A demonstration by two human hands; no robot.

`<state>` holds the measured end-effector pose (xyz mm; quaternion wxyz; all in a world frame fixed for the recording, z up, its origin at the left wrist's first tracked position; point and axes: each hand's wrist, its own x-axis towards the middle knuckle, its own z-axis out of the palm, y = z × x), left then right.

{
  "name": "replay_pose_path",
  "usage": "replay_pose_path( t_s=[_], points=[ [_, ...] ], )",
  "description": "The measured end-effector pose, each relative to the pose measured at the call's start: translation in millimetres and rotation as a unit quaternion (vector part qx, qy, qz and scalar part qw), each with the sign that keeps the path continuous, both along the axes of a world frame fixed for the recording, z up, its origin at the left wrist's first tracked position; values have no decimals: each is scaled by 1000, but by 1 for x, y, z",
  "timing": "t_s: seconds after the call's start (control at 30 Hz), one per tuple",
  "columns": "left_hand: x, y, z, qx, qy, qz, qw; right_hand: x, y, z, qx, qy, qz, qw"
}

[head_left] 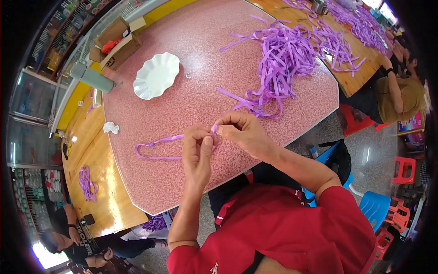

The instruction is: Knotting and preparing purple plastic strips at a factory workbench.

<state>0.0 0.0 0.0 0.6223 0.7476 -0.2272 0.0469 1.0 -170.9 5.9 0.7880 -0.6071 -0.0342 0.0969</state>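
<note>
A narrow purple ribbon (166,138) forms a long loop on the pink speckled table (159,192), its far end lying to the left. Both hands meet at the near end of this loop. My left hand (197,146) is closed, thumb and fingers pinching the ribbon. Close beside it, my right hand (239,133) pinches a short piece of the ribbon between thumb and forefinger. Whatever knot or join lies between the fingertips is mostly hidden. Beyond my right hand, a big tangled heap of purple ribbons (285,59) covers the table, with loose ends trailing toward me.
A white scalloped dish (157,75), a green flask (93,78), an opened cardboard box (119,48) and a crumpled tissue (111,128) stand at the left. More ribbons (87,185) lie on the wooden table. People sit at far right and lower left; blue and red stools are at right.
</note>
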Motion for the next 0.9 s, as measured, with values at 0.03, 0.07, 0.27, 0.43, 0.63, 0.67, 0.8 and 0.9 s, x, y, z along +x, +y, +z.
replay_pose_path(
  t_s=[0.03, 0.07, 0.27, 0.43, 0.63, 0.67, 0.8, 0.9],
  points=[
    [0, -1, 5, -85, 94, -27, 992, 0, 1, 1, 41, -30, 3, 999],
    [0, -2, 8, -170, 186, -54, 966, 0, 1, 1, 82, -60, 6, 995],
    [13, 7, 15, 13, 94, -57, 994, 6, -8, 17, -210, -277, -21, 937],
    [18, 0, 29, 192, -161, -4, 968, 9, -11, 12, -258, -329, -73, 905],
    [24, 5, 18, 208, -255, -7, 944, 4, -19, 21, -189, -178, -11, 966],
    [26, 6, 17, 202, -273, -14, 940, 4, -19, 21, -158, -134, 8, 978],
    [29, 9, 12, 214, -297, -3, 930, 8, -22, 14, -88, -27, 64, 994],
    [29, 7, 12, 182, -277, -6, 943, 8, -21, 10, -34, 2, 78, 996]
  ],
)
